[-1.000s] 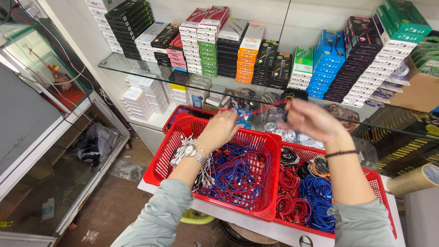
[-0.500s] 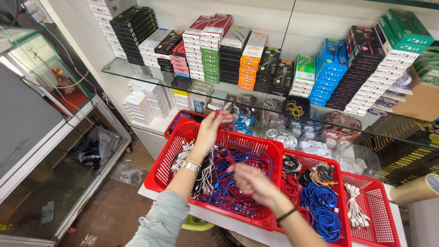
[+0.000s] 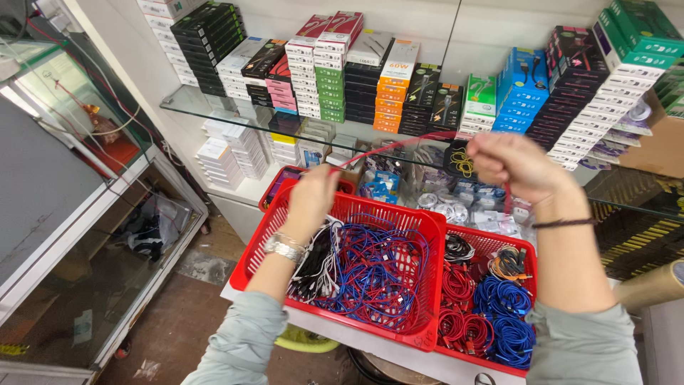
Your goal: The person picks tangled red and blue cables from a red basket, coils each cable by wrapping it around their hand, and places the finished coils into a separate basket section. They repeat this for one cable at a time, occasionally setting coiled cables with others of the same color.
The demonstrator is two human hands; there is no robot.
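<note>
My left hand [image 3: 311, 198] and my right hand [image 3: 514, 165] both pinch a thin red cable [image 3: 399, 146] that arcs between them above the baskets. Below my left hand stands a big red basket [image 3: 288, 214] with a tangle of blue, red, white and black cables [image 3: 363, 274]. To its right a second red basket [image 3: 526, 265] holds coiled red cables [image 3: 459, 285] and coiled blue cables [image 3: 506, 303]. A metal bracelet sits on my left wrist, a dark band on my right.
A glass shelf [image 3: 187, 107] behind the baskets carries rows of stacked small boxes in many colours. White boxes and packets lie under it. A glass display cabinet [image 3: 71, 235] stands at the left. A brown tape roll [image 3: 652, 285] is at the right edge.
My right hand rose from low over the baskets to upper right, taking hold of the red cable. My left hand came down slightly, and the cable now stretches between both hands.
</note>
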